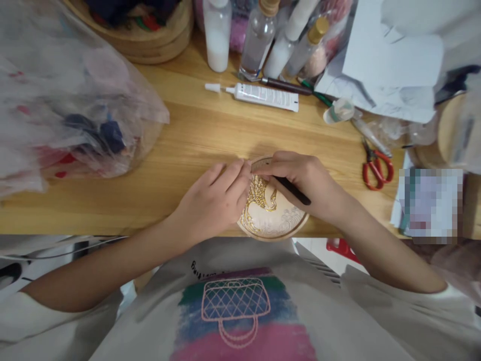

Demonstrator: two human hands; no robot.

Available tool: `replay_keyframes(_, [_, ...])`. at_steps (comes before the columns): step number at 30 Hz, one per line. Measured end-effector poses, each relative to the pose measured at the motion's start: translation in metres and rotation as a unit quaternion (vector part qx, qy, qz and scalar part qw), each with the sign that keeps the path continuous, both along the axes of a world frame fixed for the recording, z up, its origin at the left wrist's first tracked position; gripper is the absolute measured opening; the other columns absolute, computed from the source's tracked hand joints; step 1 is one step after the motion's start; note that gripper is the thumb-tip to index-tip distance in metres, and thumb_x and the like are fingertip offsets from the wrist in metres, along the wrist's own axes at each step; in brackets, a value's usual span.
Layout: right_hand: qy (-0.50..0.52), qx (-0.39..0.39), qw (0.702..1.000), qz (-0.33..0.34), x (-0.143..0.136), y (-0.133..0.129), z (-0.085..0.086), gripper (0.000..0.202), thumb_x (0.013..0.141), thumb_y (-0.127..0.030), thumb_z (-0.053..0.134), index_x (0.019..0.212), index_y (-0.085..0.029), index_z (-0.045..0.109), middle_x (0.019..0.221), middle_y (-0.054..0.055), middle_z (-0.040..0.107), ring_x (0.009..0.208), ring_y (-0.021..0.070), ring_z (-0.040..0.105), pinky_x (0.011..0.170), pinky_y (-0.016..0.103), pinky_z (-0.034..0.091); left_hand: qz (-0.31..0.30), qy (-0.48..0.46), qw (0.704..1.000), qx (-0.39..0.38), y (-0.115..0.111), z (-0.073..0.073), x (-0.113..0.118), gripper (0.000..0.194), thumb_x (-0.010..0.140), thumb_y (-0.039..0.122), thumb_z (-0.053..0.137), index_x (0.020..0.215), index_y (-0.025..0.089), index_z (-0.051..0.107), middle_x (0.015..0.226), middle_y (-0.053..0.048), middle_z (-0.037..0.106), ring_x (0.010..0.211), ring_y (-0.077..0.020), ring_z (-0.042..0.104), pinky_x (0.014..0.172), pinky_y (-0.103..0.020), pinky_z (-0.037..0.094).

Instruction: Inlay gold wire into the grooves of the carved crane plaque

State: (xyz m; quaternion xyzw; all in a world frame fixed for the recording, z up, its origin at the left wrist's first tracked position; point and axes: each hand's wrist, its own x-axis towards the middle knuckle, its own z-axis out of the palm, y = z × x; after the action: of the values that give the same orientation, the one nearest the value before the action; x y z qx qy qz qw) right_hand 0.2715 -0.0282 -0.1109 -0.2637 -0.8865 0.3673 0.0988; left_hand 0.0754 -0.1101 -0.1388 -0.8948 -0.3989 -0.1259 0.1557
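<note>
Disc, round and pale, lay at the bench's near edge, gold relief on its left side and uncoloured raised lines at its lower right. From nine o'clock the left hand lay over its rim, fingers loosely bent and close together; whether the thumb gripped beneath could not be told. From two o'clock the right hand pinched a dark-handled tool between closed fingers, its tip hidden. The step in hand seemed to be close detail work near the upper edge; the next move called for a steady disc and a light, controlled tip. Farther off, a white tube lay at twelve o'clock, red-handled pliers towards three, and bottles stood beyond the tube.
</note>
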Motion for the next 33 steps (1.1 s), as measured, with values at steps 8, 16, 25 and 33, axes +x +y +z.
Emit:
replay_keyframes(8, [-0.080, 0.033, 0.993, -0.075, -0.004, -0.011, -0.004, 0.023, 0.093, -0.015, 0.052, 0.100, -0.016, 0.074, 0.091, 0.008, 0.072, 0.084, 0.0182, 0.065, 0.073, 0.029, 0.047, 0.004, -0.022, 1.000, -0.015, -0.003, -0.006, -0.001, 0.024, 0.094, 0.011, 0.054, 0.109, 0.002, 0.070, 0.117, -0.017, 0.072, 0.107, -0.0279, 0.068, 0.082, -0.036, 0.055])
replay_keyframes(16, [-0.069, 0.046, 0.993, -0.087, -0.004, -0.012, -0.010, 0.023, 0.092, -0.014, 0.054, 0.104, -0.018, 0.074, 0.091, 0.006, 0.070, 0.084, 0.0185, 0.061, 0.073, 0.029, 0.043, 0.020, -0.071, 0.995, -0.060, -0.005, -0.009, -0.005, 0.025, 0.093, 0.011, 0.052, 0.111, 0.008, 0.068, 0.122, -0.017, 0.070, 0.109, -0.0279, 0.067, 0.086, -0.039, 0.057])
replay_keyframes(25, [-0.073, 0.093, 0.991, -0.066, -0.003, -0.009, -0.014, 0.024, 0.090, -0.010, 0.052, 0.094, -0.018, 0.074, 0.084, 0.005, 0.066, 0.080, 0.0181, 0.056, 0.070, 0.028, 0.040, 0.001, -0.180, 0.965, -0.192, 0.005, -0.007, -0.021, 0.026, 0.098, 0.021, 0.049, 0.116, 0.012, 0.066, 0.124, -0.016, 0.067, 0.117, -0.0293, 0.063, 0.096, -0.049, 0.056])
replay_keyframes(33, [-0.035, 0.119, 0.992, -0.033, 0.001, -0.004, -0.022, 0.026, 0.095, -0.015, 0.048, 0.092, -0.017, 0.074, 0.079, 0.005, 0.063, 0.077, 0.0179, 0.053, 0.069, 0.029, 0.039, -0.059, -0.088, 0.967, -0.234, 0.009, -0.002, -0.035, 0.057, 0.098, 0.049, 0.050, 0.141, 0.011, 0.047, 0.145, -0.018, 0.054, 0.136, -0.0311, 0.050, 0.108, -0.048, 0.046])
